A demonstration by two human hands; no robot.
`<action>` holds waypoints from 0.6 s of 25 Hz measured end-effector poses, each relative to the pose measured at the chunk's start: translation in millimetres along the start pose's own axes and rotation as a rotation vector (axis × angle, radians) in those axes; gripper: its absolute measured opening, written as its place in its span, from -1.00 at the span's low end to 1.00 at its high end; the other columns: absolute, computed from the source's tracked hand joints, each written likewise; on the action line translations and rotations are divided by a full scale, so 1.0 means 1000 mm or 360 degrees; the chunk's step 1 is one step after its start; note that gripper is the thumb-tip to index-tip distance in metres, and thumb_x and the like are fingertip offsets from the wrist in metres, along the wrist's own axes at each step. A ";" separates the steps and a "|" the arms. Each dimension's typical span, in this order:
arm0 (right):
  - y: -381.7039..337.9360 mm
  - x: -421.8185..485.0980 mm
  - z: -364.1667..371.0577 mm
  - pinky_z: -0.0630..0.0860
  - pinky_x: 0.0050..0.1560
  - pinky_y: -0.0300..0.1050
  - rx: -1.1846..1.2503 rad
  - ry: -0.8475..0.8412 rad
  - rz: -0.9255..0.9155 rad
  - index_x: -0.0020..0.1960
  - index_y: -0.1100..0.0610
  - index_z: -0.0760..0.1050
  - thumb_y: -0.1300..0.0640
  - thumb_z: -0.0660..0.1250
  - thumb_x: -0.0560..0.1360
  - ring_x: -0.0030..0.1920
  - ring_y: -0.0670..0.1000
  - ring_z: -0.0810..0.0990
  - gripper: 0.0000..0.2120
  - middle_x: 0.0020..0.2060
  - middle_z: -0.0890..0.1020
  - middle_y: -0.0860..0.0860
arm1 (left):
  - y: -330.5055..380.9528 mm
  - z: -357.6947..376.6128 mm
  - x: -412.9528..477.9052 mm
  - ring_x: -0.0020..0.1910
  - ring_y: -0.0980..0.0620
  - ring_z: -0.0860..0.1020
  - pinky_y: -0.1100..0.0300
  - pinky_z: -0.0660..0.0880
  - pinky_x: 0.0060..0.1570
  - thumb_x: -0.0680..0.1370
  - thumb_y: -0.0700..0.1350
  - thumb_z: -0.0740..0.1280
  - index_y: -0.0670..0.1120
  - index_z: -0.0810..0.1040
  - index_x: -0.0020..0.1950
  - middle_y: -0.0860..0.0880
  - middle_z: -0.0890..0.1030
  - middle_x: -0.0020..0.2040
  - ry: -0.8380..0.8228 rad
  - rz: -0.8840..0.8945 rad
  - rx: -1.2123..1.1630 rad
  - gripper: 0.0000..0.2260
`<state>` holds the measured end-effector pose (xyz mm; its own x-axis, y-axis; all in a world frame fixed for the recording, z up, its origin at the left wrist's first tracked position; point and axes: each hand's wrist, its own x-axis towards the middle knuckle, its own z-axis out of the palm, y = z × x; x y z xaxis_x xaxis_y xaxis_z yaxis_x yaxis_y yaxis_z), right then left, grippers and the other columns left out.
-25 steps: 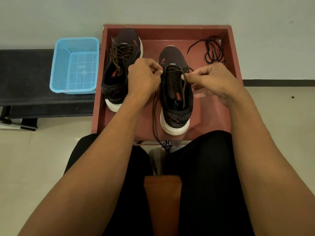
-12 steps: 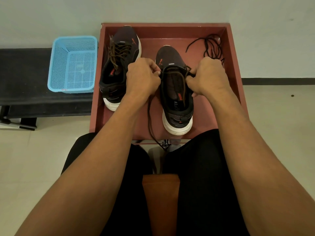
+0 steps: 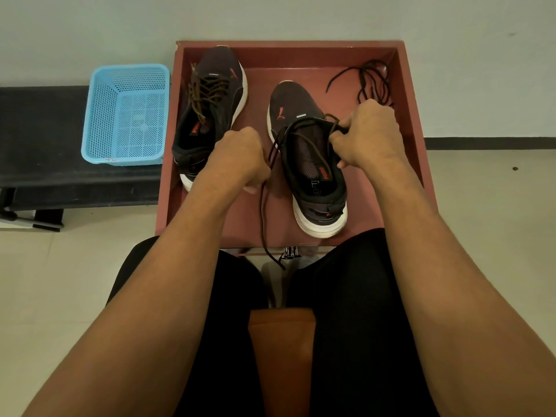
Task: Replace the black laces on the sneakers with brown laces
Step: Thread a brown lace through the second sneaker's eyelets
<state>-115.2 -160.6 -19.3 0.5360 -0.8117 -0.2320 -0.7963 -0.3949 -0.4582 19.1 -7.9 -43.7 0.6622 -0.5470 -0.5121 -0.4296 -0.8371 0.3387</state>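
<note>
Two dark sneakers with white soles stand in a red tray. The left sneaker is fully laced with a brown lace. The right sneaker has a brown lace through its front eyelets only. My left hand is shut on one end of that lace, which hangs down over the tray's near edge. My right hand grips the other end at the sneaker's right eyelets. A loose bundle of black laces lies in the tray's far right corner.
An empty blue plastic basket sits on a black bench left of the tray. A pale wall rises right behind the tray. My legs in black trousers are below the tray's near edge, over a tiled floor.
My left hand has pulled its lace end back and down toward me, away from the sneaker's tongue. My right hand has stayed at the right eyelets, shifting slightly.
</note>
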 end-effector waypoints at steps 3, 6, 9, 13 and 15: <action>0.001 0.000 0.003 0.71 0.01 0.02 -0.0013 -0.0056 -0.0053 0.02 0.02 0.75 0.04 0.46 0.49 -0.18 0.13 0.74 -0.85 -0.20 0.72 0.10 | 0.000 -0.003 -0.002 -0.08 -0.10 0.71 -0.02 0.68 0.05 0.51 -0.13 0.47 -0.03 0.67 -0.04 -0.10 0.70 -0.07 0.0081 0.0208 0.0065 -0.95; 0.003 0.003 0.006 0.67 0.14 0.12 -0.0114 -0.0103 -0.0006 0.23 -0.05 0.69 -0.09 0.54 0.44 0.04 0.18 0.71 -0.62 0.06 0.71 0.09 | 0.001 -0.001 0.001 0.03 -0.07 0.67 0.01 0.61 0.18 0.58 0.00 0.45 0.01 0.72 0.08 -0.04 0.71 -0.04 0.0385 0.0370 -0.0148 -0.86; 0.004 0.007 0.010 0.65 0.14 0.10 -0.0261 -0.0033 -0.0032 0.26 0.03 0.66 -0.12 0.54 0.45 0.11 0.22 0.67 -0.56 0.12 0.68 0.14 | 0.010 0.002 0.004 -0.02 -0.02 0.68 0.03 0.62 0.16 0.58 0.01 0.44 0.04 0.74 0.03 0.02 0.72 -0.08 0.0673 0.0459 -0.0358 -0.89; 0.000 0.004 0.010 0.63 -0.02 -0.01 -0.0247 0.0055 -0.0072 0.14 0.15 0.69 0.01 0.46 0.53 0.02 0.24 0.68 -0.72 0.01 0.67 0.19 | 0.016 0.003 0.001 -0.03 -0.05 0.68 0.01 0.64 0.10 0.56 -0.04 0.47 0.05 0.74 -0.06 -0.01 0.71 -0.10 0.0712 0.0414 -0.0371 -0.95; -0.001 0.004 0.008 0.65 -0.05 -0.01 -0.0198 0.0073 -0.0054 0.11 0.20 0.68 0.08 0.45 0.52 -0.03 0.24 0.69 -0.76 -0.02 0.68 0.20 | 0.016 0.003 0.001 -0.04 -0.09 0.68 0.02 0.65 0.07 0.56 -0.08 0.45 0.02 0.74 -0.07 -0.06 0.71 -0.09 0.0651 0.0360 -0.0281 -0.94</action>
<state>-109.6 -159.6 -26.7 0.5521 -0.8147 -0.1774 -0.8080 -0.4705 -0.3546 11.0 -21.7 -41.4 0.7662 -0.6387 -0.0709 -0.5032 -0.6649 0.5521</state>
